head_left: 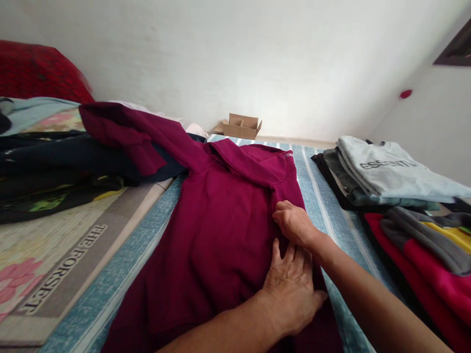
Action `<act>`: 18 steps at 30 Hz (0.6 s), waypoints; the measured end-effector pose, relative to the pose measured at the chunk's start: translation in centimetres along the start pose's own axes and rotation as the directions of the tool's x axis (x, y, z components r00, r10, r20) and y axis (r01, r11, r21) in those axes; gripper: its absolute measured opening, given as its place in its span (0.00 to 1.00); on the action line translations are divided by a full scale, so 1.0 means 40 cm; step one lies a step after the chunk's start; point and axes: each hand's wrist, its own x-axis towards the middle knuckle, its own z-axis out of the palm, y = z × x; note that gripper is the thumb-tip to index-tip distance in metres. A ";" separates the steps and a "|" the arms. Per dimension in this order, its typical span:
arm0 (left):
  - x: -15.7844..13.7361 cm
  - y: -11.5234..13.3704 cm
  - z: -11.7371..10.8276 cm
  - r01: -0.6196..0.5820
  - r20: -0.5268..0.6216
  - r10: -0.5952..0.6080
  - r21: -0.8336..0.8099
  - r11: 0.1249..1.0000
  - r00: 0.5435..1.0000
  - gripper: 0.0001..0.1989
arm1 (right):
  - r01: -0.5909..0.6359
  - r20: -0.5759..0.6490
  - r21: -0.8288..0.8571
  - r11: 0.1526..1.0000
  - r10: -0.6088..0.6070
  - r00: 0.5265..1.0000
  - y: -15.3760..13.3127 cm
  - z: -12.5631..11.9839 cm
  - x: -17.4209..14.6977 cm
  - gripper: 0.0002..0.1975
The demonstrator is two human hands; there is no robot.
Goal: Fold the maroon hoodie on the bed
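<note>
A magenta hooded sweatshirt (221,230) lies spread out in front of me, hood at the far end. One sleeve stretches off to the left and folds back on itself. My left hand (290,284) lies flat on the right side of its body, fingers spread. Just beyond it, my right hand (294,223) is closed with its fingers curled on the fabric near the right edge, pinching the sweatshirt. The other sleeve is not clearly visible.
A blue striped cloth (143,245) lies beneath. Dark clothes (62,162) are heaped at left, beside a printed floral sheet (73,255). Folded garments, including a grey sweatshirt (397,171) and a red-and-grey one (423,245), stand at right. A cardboard box (241,128) sits by the wall.
</note>
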 end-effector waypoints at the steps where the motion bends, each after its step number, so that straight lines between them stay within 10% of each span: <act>1: 0.000 0.001 -0.002 0.002 0.006 -0.002 -0.003 1.000 1.000 0.38 | 0.013 0.029 -0.032 0.999 -0.012 1.000 -0.004 -0.007 0.005 0.12; 11: -0.004 0.005 -0.007 0.026 0.027 -0.026 0.012 1.000 0.999 0.37 | 0.205 0.125 -0.068 0.976 -0.196 0.973 0.011 -0.014 0.031 0.09; 18: -0.002 0.005 -0.002 0.021 0.021 -0.021 0.033 0.999 1.000 0.38 | -0.015 -0.100 0.535 0.845 0.080 0.992 0.083 0.026 0.025 0.08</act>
